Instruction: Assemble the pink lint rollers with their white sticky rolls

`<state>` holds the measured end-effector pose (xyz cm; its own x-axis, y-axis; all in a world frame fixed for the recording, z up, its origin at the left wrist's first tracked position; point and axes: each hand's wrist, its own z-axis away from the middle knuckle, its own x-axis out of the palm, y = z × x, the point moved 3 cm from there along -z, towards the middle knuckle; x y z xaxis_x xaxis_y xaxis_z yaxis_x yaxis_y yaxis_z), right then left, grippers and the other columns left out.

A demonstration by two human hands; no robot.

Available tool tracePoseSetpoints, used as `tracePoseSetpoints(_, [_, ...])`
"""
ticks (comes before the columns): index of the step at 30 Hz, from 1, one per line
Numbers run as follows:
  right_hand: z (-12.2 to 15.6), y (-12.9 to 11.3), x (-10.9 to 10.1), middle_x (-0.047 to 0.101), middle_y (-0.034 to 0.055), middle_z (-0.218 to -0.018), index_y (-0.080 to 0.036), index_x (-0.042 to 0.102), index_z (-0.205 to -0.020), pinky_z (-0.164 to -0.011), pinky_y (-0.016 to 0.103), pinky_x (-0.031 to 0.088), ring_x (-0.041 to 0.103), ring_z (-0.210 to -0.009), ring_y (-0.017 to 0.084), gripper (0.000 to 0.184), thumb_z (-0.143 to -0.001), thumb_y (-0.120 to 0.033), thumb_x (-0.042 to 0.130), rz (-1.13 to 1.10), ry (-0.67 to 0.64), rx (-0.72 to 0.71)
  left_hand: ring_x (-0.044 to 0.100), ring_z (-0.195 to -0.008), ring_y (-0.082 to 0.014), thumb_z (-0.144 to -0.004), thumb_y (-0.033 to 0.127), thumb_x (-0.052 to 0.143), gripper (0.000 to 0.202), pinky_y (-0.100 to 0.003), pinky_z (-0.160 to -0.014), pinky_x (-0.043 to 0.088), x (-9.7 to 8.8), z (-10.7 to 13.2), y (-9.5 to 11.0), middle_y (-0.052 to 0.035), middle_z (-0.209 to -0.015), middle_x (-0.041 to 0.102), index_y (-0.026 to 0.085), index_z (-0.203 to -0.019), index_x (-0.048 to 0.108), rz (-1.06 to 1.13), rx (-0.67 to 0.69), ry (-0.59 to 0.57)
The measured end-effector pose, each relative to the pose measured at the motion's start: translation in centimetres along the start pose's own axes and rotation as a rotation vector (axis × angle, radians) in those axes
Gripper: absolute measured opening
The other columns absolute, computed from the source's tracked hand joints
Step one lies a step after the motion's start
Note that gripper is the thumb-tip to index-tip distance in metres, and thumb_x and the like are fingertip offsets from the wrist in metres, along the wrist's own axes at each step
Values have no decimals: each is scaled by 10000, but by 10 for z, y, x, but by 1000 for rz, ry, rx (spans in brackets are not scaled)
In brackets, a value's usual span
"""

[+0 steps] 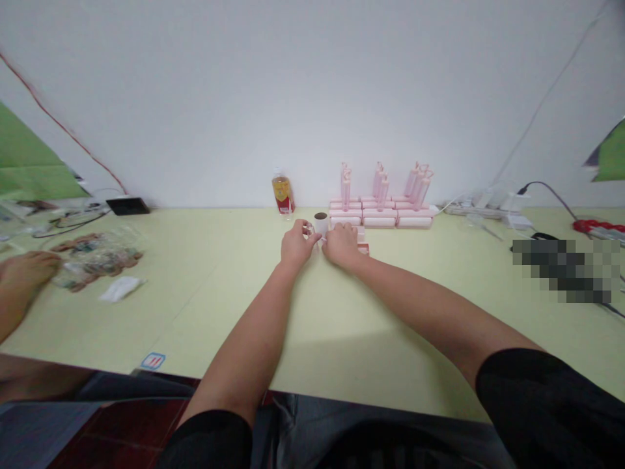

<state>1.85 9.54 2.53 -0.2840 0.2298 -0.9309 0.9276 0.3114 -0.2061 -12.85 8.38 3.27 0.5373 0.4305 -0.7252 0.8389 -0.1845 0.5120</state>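
At the middle of the table, a small white roll with a brown hollow top (321, 223) stands upright between my two hands. My left hand (295, 246) is just left of it, its fingers closed around a small, pale, clear-looking piece that is too small to name. On the other side, my right hand (340, 243) has its fingers bent and pressed together by the roll, hiding whatever they hold. A pink piece (363, 249) shows beside my right hand, mostly covered by it.
Behind my right hand, several pink cases with white rolls (379, 222) lie in rows, with pink handles (383, 191) standing on them. A yellow-labelled bottle (282, 193) stands by the wall. At left, another person's hand (30, 268) touches bagged parts (102, 254). Cables and a power strip (481, 210) lie right.
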Motion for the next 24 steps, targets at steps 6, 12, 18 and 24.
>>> tracePoseSetpoints(6, [5, 2, -5, 614, 214, -1207, -131, 734, -1114, -970, 495, 350, 467, -1172, 385, 418, -926, -429, 509, -22, 22, -28, 693, -832, -184, -850, 364, 709, 426, -291, -781, 472, 5, -1, -1, -53, -1084, 746, 237, -1233, 574, 10, 0, -45])
tracePoseSetpoints(12, [11, 43, -23, 631, 165, -1187, -188, 718, -1126, -974, 470, 366, 498, -1157, 359, 347, -897, -391, 554, -65, 64, -12, 680, -786, -170, -853, 332, 689, 430, -285, -764, 471, 10, -1, -4, -41, -1089, 740, 241, -1256, 568, 21, -6, -61])
tracePoseSetpoints(18, [22, 111, -28, 654, 168, -1128, -138, 686, -1100, -866, 387, 454, 604, -999, 276, 303, -924, -332, 533, -133, 50, 97, 676, -772, -167, -848, 344, 691, 401, -280, -718, 470, 19, -1, -8, -49, -1082, 735, 239, -1217, 576, 48, -30, -62])
tracePoseSetpoints(24, [35, 130, -5, 661, 93, -1152, -147, 622, -1202, -885, 420, 554, 654, -1004, 212, 326, -979, -383, 583, -239, 9, 140, 683, -784, -160, -847, 361, 692, 412, -276, -737, 482, 21, 1, -7, -59, -1065, 737, 219, -1215, 572, 61, -34, -72])
